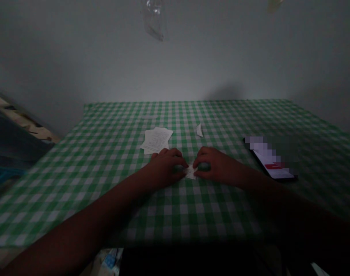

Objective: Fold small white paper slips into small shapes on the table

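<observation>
My left hand and my right hand rest side by side on a green and white checked tablecloth. Between their fingertips lies a small white piece of paper, pinched from both sides against the cloth. Both hands have their fingers curled inward. Most of the paper is hidden under the fingers.
A small stack of white printed sheets lies just beyond my left hand. A little paper scrap sits further back. A phone with a lit screen lies to the right. A plain wall rises behind the table.
</observation>
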`<action>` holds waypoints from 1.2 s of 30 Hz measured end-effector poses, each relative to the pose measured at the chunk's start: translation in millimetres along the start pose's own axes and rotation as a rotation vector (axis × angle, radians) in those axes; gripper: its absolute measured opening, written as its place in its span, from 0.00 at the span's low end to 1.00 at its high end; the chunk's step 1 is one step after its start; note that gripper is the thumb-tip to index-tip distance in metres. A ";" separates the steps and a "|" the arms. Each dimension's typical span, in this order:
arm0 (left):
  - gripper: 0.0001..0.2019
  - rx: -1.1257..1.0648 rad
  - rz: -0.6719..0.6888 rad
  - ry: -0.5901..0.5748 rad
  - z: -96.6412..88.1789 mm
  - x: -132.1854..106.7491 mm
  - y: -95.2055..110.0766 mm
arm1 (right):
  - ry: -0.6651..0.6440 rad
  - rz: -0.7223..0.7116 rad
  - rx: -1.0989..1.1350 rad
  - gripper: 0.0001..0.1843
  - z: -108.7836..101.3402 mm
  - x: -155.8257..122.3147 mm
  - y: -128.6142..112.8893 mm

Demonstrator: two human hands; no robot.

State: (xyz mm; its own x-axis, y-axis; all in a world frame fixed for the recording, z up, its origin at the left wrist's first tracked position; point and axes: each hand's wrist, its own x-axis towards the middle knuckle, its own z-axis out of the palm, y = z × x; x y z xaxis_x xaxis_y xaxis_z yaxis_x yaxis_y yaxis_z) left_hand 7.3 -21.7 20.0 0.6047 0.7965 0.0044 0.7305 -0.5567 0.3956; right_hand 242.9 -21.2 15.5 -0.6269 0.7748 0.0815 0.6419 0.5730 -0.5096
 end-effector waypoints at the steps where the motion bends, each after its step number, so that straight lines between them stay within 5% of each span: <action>1: 0.11 0.001 0.006 -0.007 -1.7 -1.2 0.5 | 0.002 0.004 0.007 0.09 -0.3 -0.5 -0.7; 11: 0.10 0.029 -0.020 0.058 4.9 0.5 3.8 | 0.058 0.047 -0.012 0.14 8.5 -1.0 -5.6; 18: 0.12 0.017 -0.017 -0.025 -1.3 1.1 3.5 | -0.041 0.036 0.050 0.12 -0.2 -0.4 -1.1; 36: 0.10 0.105 0.042 0.092 3.8 -2.6 0.8 | -0.037 -0.029 0.058 0.08 -0.8 -3.4 -3.4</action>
State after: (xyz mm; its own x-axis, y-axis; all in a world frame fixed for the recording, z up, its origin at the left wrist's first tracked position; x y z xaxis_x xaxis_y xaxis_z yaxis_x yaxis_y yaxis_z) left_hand 7.5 -25.1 16.8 0.6075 0.7873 0.1049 0.7371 -0.6080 0.2948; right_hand 243.1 -25.6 17.6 -0.6614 0.7471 0.0657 0.5971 0.5776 -0.5566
